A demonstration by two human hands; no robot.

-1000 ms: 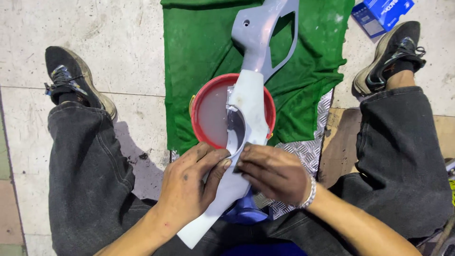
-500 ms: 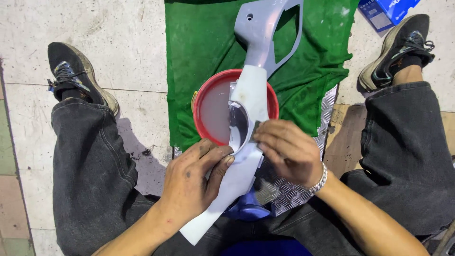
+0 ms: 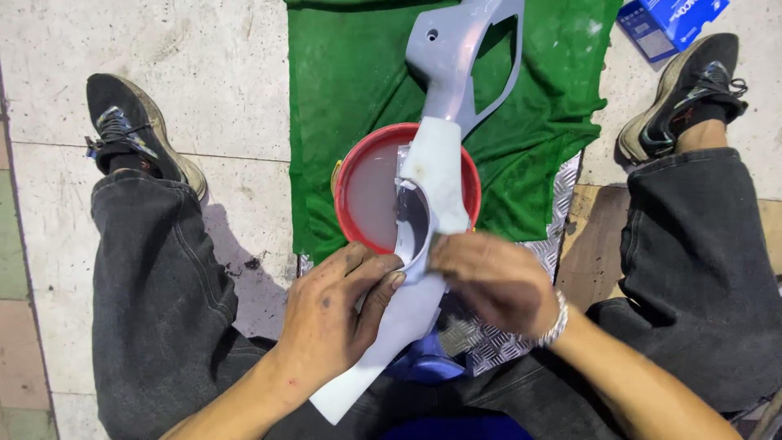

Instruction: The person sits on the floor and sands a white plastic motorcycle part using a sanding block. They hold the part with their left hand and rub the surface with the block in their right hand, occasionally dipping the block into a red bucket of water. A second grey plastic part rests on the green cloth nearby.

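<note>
Left hand [image 3: 330,314] fingers curled around the edge of a long grey plastic panel [image 3: 432,175], right hand [image 3: 493,281] fingers pressed flat, blurred, on its near part, panel lying across a red bowl [image 3: 358,175] of cloudy water, green cloth [image 3: 350,73] on the tiled floor [image 3: 163,49] beneath, blue box [image 3: 668,16] beyond the right shoe [image 3: 684,90].

A long grey plastic fairing panel [image 3: 432,175] lies across a red round bowl [image 3: 358,195], which sits on a green cloth [image 3: 350,81] spread on the tiled floor [image 3: 204,73]. Both hands grip the panel's near part, left hand [image 3: 338,305] left, right hand [image 3: 493,281] right. A blue box [image 3: 672,16] lies behind the cloth's right edge.
</note>
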